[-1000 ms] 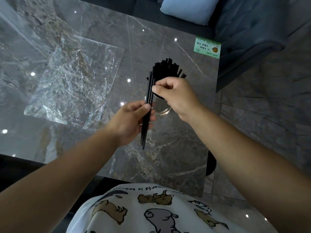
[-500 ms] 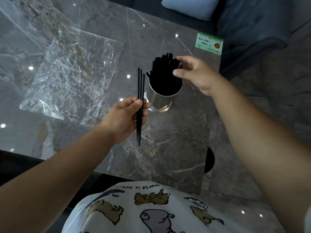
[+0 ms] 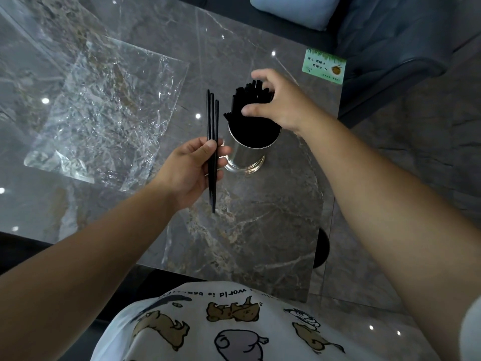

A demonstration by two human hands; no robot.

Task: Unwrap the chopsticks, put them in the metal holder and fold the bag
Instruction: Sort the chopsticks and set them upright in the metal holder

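My left hand grips three black chopsticks, held upright just left of the metal holder. The shiny round holder stands on the marble table and is packed with several black chopsticks whose tops fan out above its rim. My right hand reaches over from the right. Its thumb and fingers curl round the tops of that bundle. The empty clear plastic bag lies flat and crinkled on the table to the left, apart from both hands.
A green printed card lies near the table's far right corner. A dark sofa with a light blue pillow stands beyond the table. The table's right edge runs just right of the holder, with tiled floor below.
My right hand let go of a chopstick over the holder, then closed its thumb and fingers round the bundle's tops. My left hand drew its chopsticks slightly left and upright.
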